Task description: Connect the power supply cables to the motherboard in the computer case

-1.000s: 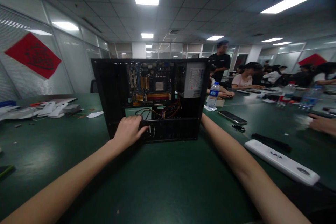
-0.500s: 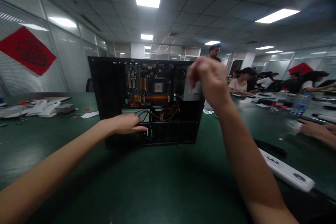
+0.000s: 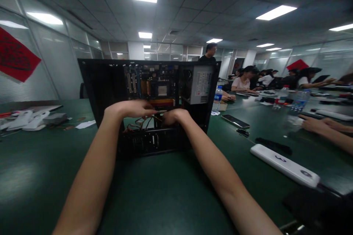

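An open black computer case (image 3: 102, 80) stands on the green table, its inside facing me. A motherboard (image 3: 162, 77) and a silver power supply (image 3: 202, 84) sit inside. My left hand (image 3: 132, 109) reaches in below the motherboard, just above a bundle of thin cables (image 3: 142, 123). Its fingers point right and are smeared by motion, so its grip is unclear. Close on the right, my right hand (image 3: 175, 116) is curled with its fingertips at the cables, a yellowish wire running to them. Shadow partly covers those fingertips.
To the right lie a smartphone (image 3: 235, 120), a black strip-like object (image 3: 273, 145) and a white power strip (image 3: 285, 165). A water bottle (image 3: 217, 99) stands behind the case. White parts (image 3: 30, 119) are heaped at left. Another person's hands (image 3: 317, 125) rest at far right.
My right hand has come down from the case's upper right to the cables inside. My left hand has lifted from the lower rail to above the cables. The view has shifted right.
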Motion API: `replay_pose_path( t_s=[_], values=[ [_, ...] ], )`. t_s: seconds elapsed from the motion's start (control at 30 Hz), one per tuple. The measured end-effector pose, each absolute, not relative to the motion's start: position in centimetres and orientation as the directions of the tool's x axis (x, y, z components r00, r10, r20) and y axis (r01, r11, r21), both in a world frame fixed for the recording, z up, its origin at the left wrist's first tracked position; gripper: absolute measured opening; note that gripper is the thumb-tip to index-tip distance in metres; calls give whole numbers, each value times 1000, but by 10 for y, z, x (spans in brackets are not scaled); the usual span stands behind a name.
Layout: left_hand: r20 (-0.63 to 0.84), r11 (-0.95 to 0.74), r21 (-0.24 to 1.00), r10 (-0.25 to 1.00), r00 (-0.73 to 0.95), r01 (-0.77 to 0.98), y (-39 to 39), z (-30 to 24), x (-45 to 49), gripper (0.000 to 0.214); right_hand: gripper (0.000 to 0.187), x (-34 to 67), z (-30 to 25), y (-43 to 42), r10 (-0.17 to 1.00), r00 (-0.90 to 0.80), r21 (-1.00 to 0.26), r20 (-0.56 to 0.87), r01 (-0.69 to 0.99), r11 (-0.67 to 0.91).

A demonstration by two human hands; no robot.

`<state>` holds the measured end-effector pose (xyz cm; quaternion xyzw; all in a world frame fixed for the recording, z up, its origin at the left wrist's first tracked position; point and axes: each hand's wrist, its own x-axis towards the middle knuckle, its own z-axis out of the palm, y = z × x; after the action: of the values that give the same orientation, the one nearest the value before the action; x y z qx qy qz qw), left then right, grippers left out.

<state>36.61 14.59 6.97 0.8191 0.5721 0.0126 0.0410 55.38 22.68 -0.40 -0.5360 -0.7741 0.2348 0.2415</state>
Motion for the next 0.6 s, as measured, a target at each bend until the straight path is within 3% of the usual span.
replay_pose_path(
  t_s=[0.07,0.13,0.3,0.43,0.5,0.6],
  values=[
    [-47,-333,63,941,336,941,153,66,361,63,17,561,4,222,883,-465,-507,-58,776,375],
    [-67,-364,81,927,370,928,154,66,354,67,22,566,14,218,849,-518,-476,-105,776,414],
    [-24,-409,118,910,415,905,132,79,347,80,34,564,38,201,849,-528,-657,15,635,406],
    [-1,-492,168,866,499,854,115,88,353,78,37,565,55,186,879,-453,-891,151,323,320],
    [23,-524,193,848,530,829,109,92,356,75,34,569,61,181,886,-405,-935,227,164,314],
    [115,-586,264,807,579,766,100,96,360,66,27,578,65,176,862,-412,-937,294,52,345]
  ],
)
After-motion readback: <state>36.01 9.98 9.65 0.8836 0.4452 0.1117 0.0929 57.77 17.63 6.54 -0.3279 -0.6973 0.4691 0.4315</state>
